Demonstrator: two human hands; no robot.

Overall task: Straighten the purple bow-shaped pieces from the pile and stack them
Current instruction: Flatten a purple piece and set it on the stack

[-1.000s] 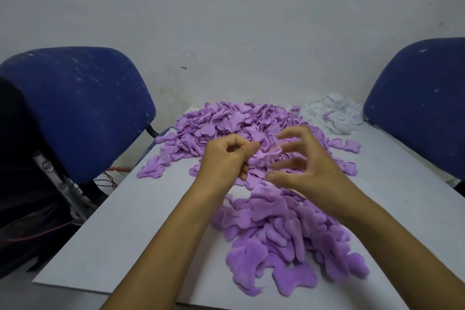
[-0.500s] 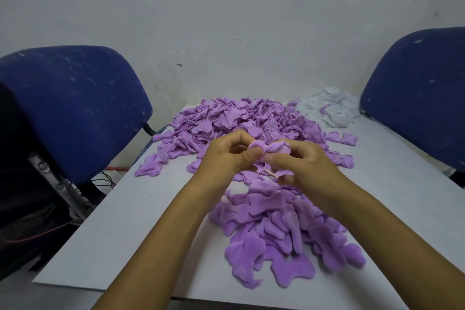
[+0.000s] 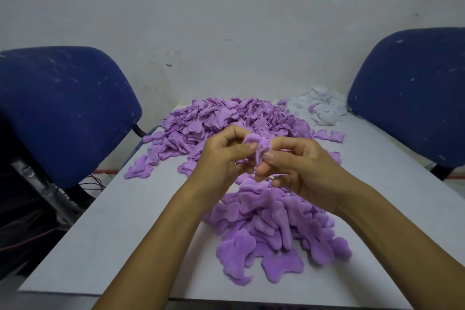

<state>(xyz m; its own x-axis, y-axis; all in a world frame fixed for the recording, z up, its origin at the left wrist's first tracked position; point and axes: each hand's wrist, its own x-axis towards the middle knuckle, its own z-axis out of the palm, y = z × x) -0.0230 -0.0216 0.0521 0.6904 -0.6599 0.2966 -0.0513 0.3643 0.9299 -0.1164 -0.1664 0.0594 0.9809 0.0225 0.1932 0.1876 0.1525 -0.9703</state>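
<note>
One crumpled purple bow-shaped piece (image 3: 259, 147) is held in the air between both hands above the table. My left hand (image 3: 221, 161) pinches its left side and my right hand (image 3: 299, 168) pinches its right side with thumb and fingers. A large loose pile of purple pieces (image 3: 226, 118) covers the far middle of the table. Just below my hands, toward the table's near edge, lies a spread of flattened purple pieces (image 3: 271, 229), overlapping one another.
The white table (image 3: 130, 221) carries a heap of white pieces (image 3: 322, 108) at its far right corner. Two stray purple pieces (image 3: 329, 136) lie right of the big pile. Blue chairs stand at the left (image 3: 63, 108) and right (image 3: 412, 93). Cables hang at the left.
A second ago my right hand was open over the pile. It has since closed onto the piece that my left hand holds, and both hands now work it together, slightly lifted.
</note>
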